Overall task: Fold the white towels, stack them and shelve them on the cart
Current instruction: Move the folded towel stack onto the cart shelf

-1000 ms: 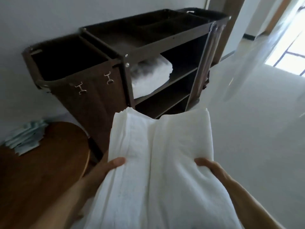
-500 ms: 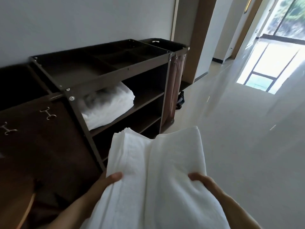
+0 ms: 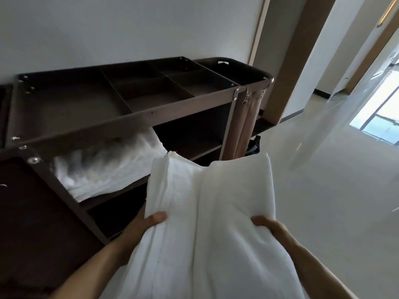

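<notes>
We have the left hand (image 3: 149, 223) gripping the near left edge of the stack of folded white terry towels (image 3: 216, 201), thumb pressed on top (the fingers are tucked underneath, out of our sight). The right hand (image 3: 267, 225) grips the near right edge the same way. We see the stack held in the air just in front of the dark brown metal housekeeping cart (image 3: 151, 114). On the left of its upper shelf lies a soft pile of white linen (image 3: 108, 167). A tan fabric bag (image 3: 246, 130) hangs at the cart's right end, above the glossy pale floor (image 3: 323, 212).
</notes>
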The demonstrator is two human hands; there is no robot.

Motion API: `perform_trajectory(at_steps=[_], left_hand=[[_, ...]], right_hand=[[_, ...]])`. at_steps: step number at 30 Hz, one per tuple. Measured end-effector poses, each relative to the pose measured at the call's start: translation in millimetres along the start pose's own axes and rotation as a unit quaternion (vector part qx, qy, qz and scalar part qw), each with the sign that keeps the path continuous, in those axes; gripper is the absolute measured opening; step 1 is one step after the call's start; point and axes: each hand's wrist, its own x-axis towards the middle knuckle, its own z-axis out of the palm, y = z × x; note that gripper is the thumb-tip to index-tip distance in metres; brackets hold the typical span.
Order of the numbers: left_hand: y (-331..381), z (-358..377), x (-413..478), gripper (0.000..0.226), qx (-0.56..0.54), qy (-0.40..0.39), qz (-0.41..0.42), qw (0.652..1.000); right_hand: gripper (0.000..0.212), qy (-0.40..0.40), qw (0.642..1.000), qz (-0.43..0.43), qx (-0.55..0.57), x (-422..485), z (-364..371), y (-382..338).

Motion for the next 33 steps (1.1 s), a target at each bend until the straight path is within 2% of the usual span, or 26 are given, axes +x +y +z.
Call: perform_trajectory(at_steps=[2,5,10,14,16,20,23,28,31,33], left_hand=[[7.3,13.1,26.9,0.093,0.003,0.021,0.029,0.999],[16.7,37.3,61.7,0.100,0.005,0.048,0.069,0.996],[18.8,87.3,114.9,0.113,0.025,0.166,0.116,0.979],[1.9,128.4,148.1,0.104,0.000,0.222,0.130,0.966],[-5.5,146.4,156.3,0.112,-0.001,0.236,0.120,0.964],[-13.5,158.9,166.8,0.119,0.020,0.257,0.119,0.959],[-15.1,158.5,174.8,0.109,0.022,0.300,0.139,0.944],[-36.4,126.3,219.8,0.110,0.052,0.359,0.131,0.922],[-56.0,107.0,254.0,0.096,0.019,0.377,0.118,0.919],[-62.5,98.8,261.9,0.090,-0.019,0.386,0.111,0.916]], right_hand=[[0.088,-0.003,0.999,-0.025,-0.025,30.5,-12.6,-27.4],[0.092,-0.044,0.998,-0.030,-0.037,78.0,-30.9,-69.8],[0.087,-0.111,0.987,-0.079,-0.083,154.3,-56.3,-140.5],[0.073,-0.168,0.978,-0.078,-0.095,200.2,-75.5,-176.0],[0.081,-0.187,0.974,-0.069,-0.107,219.4,-84.0,-183.2],[0.067,-0.230,0.964,-0.075,-0.110,242.4,-88.6,-195.9],[0.052,-0.250,0.957,-0.116,-0.090,258.5,-86.4,-205.7],[0.047,-0.225,0.951,-0.198,-0.081,329.9,-55.7,-195.0],[0.055,-0.203,0.960,-0.169,-0.088,373.5,-33.8,-163.2],[0.064,-0.185,0.973,-0.114,-0.082,391.1,-32.9,-149.6]])
